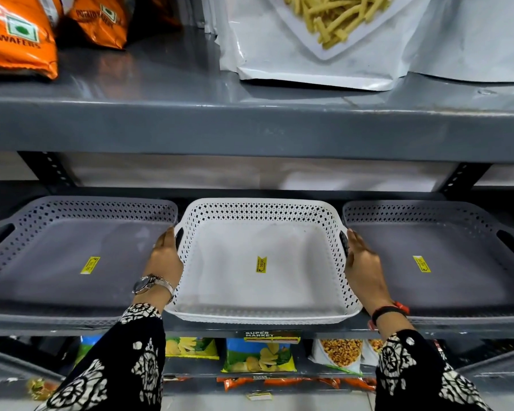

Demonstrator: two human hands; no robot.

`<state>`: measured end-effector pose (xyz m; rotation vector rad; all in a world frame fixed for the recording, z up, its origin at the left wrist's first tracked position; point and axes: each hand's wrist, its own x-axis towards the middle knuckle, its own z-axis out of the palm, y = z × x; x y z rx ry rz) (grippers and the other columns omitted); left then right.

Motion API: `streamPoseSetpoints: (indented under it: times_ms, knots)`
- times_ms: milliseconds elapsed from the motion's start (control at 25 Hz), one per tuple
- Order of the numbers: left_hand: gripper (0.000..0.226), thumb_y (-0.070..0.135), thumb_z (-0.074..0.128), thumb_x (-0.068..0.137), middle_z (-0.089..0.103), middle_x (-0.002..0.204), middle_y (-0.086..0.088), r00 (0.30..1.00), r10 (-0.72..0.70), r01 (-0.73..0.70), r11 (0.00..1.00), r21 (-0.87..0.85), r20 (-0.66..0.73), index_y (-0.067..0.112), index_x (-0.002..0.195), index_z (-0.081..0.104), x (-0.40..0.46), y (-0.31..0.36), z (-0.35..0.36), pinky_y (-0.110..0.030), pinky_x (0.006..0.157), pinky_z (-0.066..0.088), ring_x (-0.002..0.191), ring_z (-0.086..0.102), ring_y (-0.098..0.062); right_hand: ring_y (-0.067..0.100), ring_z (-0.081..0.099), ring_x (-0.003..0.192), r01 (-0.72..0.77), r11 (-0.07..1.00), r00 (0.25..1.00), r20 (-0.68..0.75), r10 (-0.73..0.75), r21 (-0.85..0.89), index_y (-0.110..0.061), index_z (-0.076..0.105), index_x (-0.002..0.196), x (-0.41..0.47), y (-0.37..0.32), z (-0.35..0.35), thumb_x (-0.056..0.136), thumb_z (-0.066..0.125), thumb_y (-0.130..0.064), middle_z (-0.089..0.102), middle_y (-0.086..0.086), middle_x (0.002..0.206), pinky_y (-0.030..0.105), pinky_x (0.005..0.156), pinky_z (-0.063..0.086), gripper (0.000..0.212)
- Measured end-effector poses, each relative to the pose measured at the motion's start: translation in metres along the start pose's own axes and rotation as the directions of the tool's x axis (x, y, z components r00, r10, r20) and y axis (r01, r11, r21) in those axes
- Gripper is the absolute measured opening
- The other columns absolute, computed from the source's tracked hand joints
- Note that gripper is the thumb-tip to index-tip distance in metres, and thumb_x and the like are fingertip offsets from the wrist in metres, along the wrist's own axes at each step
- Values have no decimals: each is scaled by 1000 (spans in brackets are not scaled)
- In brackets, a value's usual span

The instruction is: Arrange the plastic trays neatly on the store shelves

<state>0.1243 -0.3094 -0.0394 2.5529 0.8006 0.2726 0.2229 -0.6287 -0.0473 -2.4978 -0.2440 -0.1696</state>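
A white perforated plastic tray (220, 277) with a yellow price sticker lies in the middle of the grey shelf (208, 329), its front edge slightly past the shelf lip. My left hand (166, 256) presses flat against its left side by the handle slot. On the opposite side my right hand (364, 262) rests against the right wall, fingers extended. A grey tray (57, 253) lies to the left and another grey tray (457, 262) to the right, both touching or nearly touching the white one.
The shelf above (250, 129) hangs low over the trays, holding orange wafer bags (15, 37) and white snack pouches (324, 40). Below the tray shelf are chip packets (258, 355) and a yellow "Super Market" label (272, 336).
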Motion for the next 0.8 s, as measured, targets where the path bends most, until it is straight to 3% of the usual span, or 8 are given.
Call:
streamPoseSetpoints:
  times_ms: [360,480,560,680,800]
  knots:
    - [66,-22,38,78,47,131,-33,1000,7,-7,1000,4,10,-6,141,25,-1,2,-1,-52,99,47,111,54,-49,34,50,122,-38,999,999,18,37,34,-7,37,136,-2,-6,-6,88,33,7,45,15,141,41,107,33,51]
    - [66,-21,38,80,45,134,-32,1000,22,-22,1000,5,22,-5,142,23,0,0,-1,-51,102,44,116,51,-48,36,51,120,-30,999,1000,8,30,36,-5,39,135,-3,-8,-7,89,34,5,47,17,139,41,105,37,47]
    - [61,-16,37,84,46,134,-32,999,23,-22,1000,-19,49,-5,142,23,1,0,-6,-49,105,42,119,49,-45,40,55,113,-47,998,999,16,47,32,-4,39,134,-2,-11,-11,91,35,1,52,22,133,45,98,44,44]
    - [50,2,35,94,51,131,-30,997,20,-22,1000,21,70,-2,142,23,-3,5,-17,-48,99,47,112,57,-41,43,56,107,-44,991,998,32,48,-126,-5,38,132,-6,-20,-17,94,36,-14,52,25,130,50,82,50,39]
    - [51,20,33,97,36,147,-23,993,113,-105,984,146,-42,-2,142,25,4,14,-22,-45,111,34,129,44,-37,34,40,130,-9,974,1000,0,9,-225,-4,32,137,0,-30,-20,96,33,-23,39,19,144,46,99,42,45]
